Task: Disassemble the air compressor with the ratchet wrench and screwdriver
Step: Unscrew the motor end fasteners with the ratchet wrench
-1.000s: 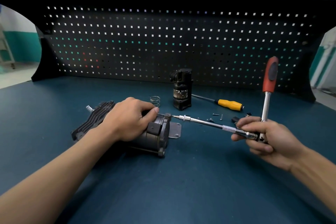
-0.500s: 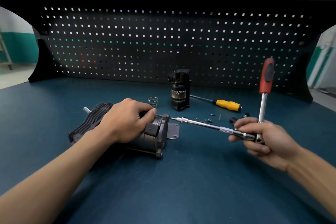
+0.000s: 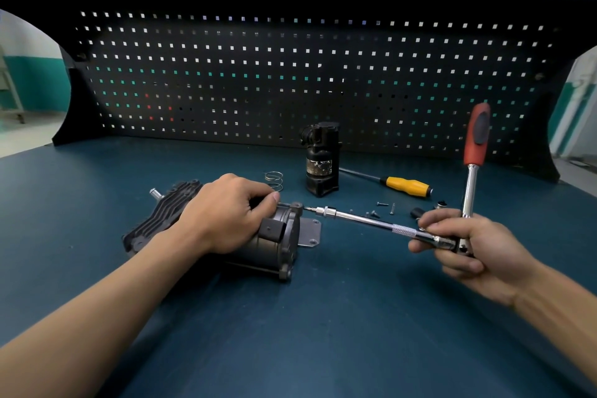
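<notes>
Fingers (image 3: pixel 263 202) of the left hand (image 3: pixel 226 213) are curling over the air compressor (image 3: pixel 277 242), lying sideways on the bench (image 3: pixel 323 333). The right hand (image 3: pixel 468 249) is gripping the ratchet wrench (image 3: pixel 470 184), its extension tip reaching the compressor's top lug; the screwdriver (image 3: pixel 407 187) is lying behind.

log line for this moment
left hand: holds dark grey compressor body | right hand: grips red-handled ratchet wrench | extension bar tip: at body's upper lug | yellow-handled screwdriver: lies behind

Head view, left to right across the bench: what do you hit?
left hand gripping the compressor → canister → screwdriver → right hand holding the ratchet. Spring and loose screws are left out because they overlap.
</notes>
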